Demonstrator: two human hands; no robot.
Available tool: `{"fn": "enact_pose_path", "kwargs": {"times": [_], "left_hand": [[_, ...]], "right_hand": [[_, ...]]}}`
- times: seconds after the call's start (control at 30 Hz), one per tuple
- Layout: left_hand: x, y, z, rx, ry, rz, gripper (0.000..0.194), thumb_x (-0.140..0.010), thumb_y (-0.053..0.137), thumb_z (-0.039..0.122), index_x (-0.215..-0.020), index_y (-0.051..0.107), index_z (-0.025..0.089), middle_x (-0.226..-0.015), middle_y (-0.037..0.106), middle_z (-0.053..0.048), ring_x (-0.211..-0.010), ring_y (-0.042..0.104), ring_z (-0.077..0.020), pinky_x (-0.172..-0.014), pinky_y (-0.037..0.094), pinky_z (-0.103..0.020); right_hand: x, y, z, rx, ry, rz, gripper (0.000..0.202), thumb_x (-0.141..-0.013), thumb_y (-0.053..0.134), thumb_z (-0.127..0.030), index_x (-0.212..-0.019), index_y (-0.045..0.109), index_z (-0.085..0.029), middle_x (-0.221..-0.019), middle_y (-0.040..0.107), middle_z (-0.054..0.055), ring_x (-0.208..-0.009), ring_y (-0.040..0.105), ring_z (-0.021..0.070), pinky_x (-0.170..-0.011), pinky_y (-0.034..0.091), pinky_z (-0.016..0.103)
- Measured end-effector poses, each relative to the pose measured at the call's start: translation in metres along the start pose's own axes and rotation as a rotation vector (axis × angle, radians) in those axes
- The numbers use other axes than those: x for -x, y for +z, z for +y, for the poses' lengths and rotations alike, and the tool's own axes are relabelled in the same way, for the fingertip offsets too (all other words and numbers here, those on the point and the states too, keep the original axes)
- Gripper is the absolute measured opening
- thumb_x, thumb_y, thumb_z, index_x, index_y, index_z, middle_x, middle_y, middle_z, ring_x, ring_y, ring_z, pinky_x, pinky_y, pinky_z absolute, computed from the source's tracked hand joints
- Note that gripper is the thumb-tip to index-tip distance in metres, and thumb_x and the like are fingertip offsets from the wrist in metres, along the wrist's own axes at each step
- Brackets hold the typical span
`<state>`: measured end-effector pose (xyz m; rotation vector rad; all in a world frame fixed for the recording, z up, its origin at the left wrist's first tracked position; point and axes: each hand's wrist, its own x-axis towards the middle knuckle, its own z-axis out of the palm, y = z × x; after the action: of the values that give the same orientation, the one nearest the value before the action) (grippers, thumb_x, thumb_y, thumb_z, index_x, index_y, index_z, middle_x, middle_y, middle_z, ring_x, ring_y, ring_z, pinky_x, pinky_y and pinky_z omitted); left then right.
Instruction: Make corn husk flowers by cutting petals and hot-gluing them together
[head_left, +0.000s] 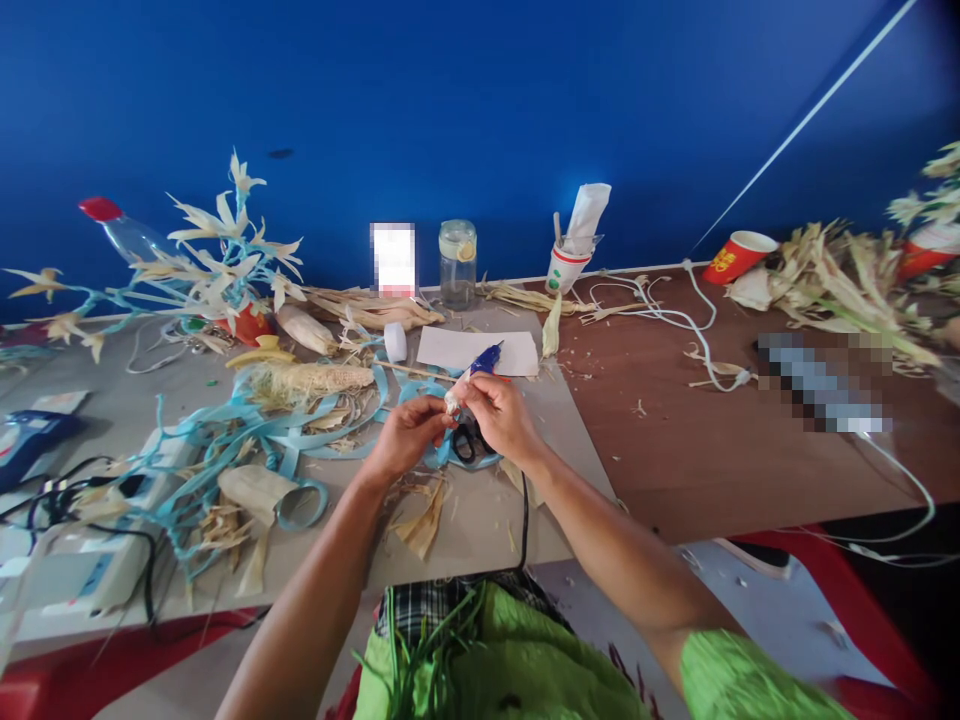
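My left hand [411, 436] and my right hand [499, 412] meet over the near middle of the table, fingertips pinched together. Between them is a small pale piece of corn husk [453, 398], partly covered by the fingers. Just beyond my right fingers shows a blue pointed tool [487, 357]; whether that hand touches it I cannot tell. Under the hands, black-handled scissors [463, 446] lie on light blue ribbon [435, 458], their blades hidden. A black cord [524, 525] runs from below my right hand to the table edge. White card [435, 346] lies behind the blue tool.
Husk flowers [225, 225] on blue-wrapped stems stand at left, near a corn cob [322, 382] and a ribbon roll [301, 506]. A glass jar [457, 265] and a paper cup [568, 268] stand by the wall. Right are husks [832, 280], a red cup [739, 257] and white cables [701, 340].
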<state>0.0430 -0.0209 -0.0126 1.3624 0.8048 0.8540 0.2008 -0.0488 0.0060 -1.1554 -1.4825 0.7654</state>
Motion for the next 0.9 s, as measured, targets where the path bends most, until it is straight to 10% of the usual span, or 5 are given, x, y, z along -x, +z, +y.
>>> {"fn": "enact_pose_path", "kwargs": {"times": [0.2, 0.5, 0.9], "left_hand": [[0.0004, -0.0033, -0.0041, -0.024, 0.065, 0.088, 0.026, -0.070, 0.074, 0.038, -0.071, 0.065, 0.015, -0.059, 0.057, 0.001, -0.046, 0.045, -0.0062, -0.045, 0.035, -0.020], [0.0068, -0.0101, -0.0048, 0.080, -0.019, -0.194, 0.026, -0.082, 0.063, 0.039, -0.086, 0.069, 0.014, -0.077, 0.066, -0.006, -0.066, 0.059, -0.0128, -0.066, 0.046, -0.027], [0.0010, -0.0071, -0.0047, -0.174, 0.018, -0.053, 0.027, -0.079, 0.063, 0.040, -0.073, 0.068, 0.014, -0.059, 0.060, -0.001, -0.054, 0.051, -0.0112, -0.054, 0.039, -0.024]], "right_hand": [[0.0003, -0.0004, -0.0035, -0.025, 0.021, -0.010, 0.034, -0.090, 0.049, -0.039, -0.068, 0.061, -0.017, -0.071, 0.059, 0.002, -0.067, 0.053, 0.0125, -0.063, 0.040, 0.023], [0.0013, -0.0037, -0.0078, 0.018, 0.007, -0.037, 0.028, -0.089, 0.050, -0.025, -0.064, 0.060, -0.017, -0.060, 0.056, -0.001, -0.062, 0.053, 0.0112, -0.064, 0.040, 0.022], [0.0001, -0.0022, -0.0050, 0.105, 0.010, -0.027, 0.026, -0.087, 0.050, -0.026, -0.064, 0.058, -0.017, -0.064, 0.055, 0.000, -0.062, 0.050, 0.0109, -0.060, 0.037, 0.022]]}}
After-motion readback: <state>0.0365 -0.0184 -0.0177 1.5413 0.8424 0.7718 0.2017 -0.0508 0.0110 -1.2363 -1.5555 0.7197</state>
